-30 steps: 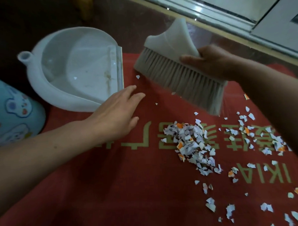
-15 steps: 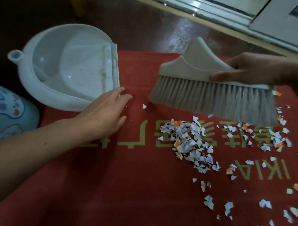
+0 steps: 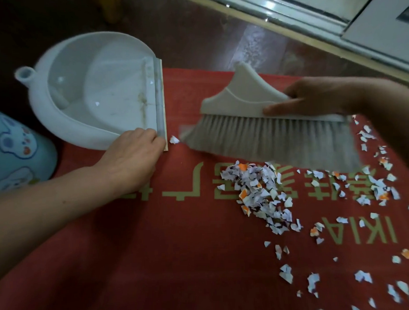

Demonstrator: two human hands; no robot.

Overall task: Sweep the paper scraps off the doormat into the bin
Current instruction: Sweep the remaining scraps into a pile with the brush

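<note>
The left hand [image 3: 131, 157], flat on the mat half a second ago, has moved to the near corner of the dustpan [image 3: 117, 88] and now curls its fingers on the lip there, while the brush [image 3: 243, 100] has dropped down and to the left, its bristles [image 3: 268, 138] now low over the red doormat [image 3: 155, 249] with their left tip just beside a lone scrap [image 3: 174, 139] in front of the pan's lip; the right hand [image 3: 317, 97] grips the back of the brush head, thumb along its near face; the step in hand looks to be steadying the pan and setting the brush for a stroke toward it; the main heap of paper scraps [image 3: 258, 190] lies on the mat just near of the bristles and right of the pan, with loose pieces strewn further right and toward the near right corner, and the pan holds only a few flecks, so most of the work remains; the next move would call for carrying the brush round to the right of the heap and drawing it left with the lip pressed flat on the mat, or scraps may slip beneath; the blue bin [image 3: 13, 150] with its bear print stands at the left edge, just beside the pan, on the dark floor [image 3: 194, 34]
</note>
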